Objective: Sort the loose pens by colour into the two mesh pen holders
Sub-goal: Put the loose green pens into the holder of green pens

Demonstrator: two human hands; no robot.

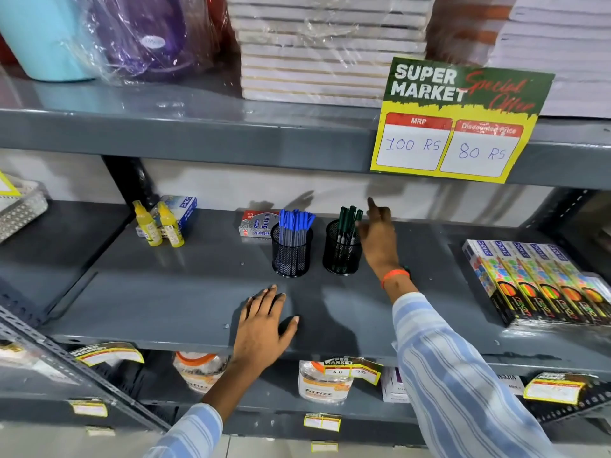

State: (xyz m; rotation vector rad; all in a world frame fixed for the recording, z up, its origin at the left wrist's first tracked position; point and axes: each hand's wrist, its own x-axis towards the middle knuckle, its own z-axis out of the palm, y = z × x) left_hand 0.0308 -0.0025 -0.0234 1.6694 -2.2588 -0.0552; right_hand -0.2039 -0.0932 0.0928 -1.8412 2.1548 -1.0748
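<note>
Left hand [264,328]: nearest the camera, palm down on the front of the grey shelf [165,302]; fingers [276,297] spread flat and gripping nothing.
Open shelf area: no loose pens are visible on the shelf around the hands — by this evidence the sorting appears complete or nearly so.
Left mesh holder [291,256]: upright, mid-shelf, filled with the blue pens [295,223], caps up.
Right mesh holder [342,251]: upright, just beside the first but apart from it, holding the green pens [349,218], caps up and leaning slightly right.
Right hand [378,239]: reached past the right holder, close against the green pens; the index finger extends upward and the others seem loosely curled. Whether the fingers pinch a pen cannot be told, since the palm side is hidden.
Wrist and sleeve: an orange band [395,277] at the right wrist, a striped sleeve [463,375] behind it.
Background items: yellow bottles [158,224] far left, a small box [257,223] behind the blue pens, flat packs [542,279] at right, a price sign [459,119] on the shelf edge above.
Risk: the right hand sits close to a light, top-heavy holder — a sideways knock of the wrist or a pen caught on withdrawal could tip it and scatter the green pens, possibly into the blue set.
</note>
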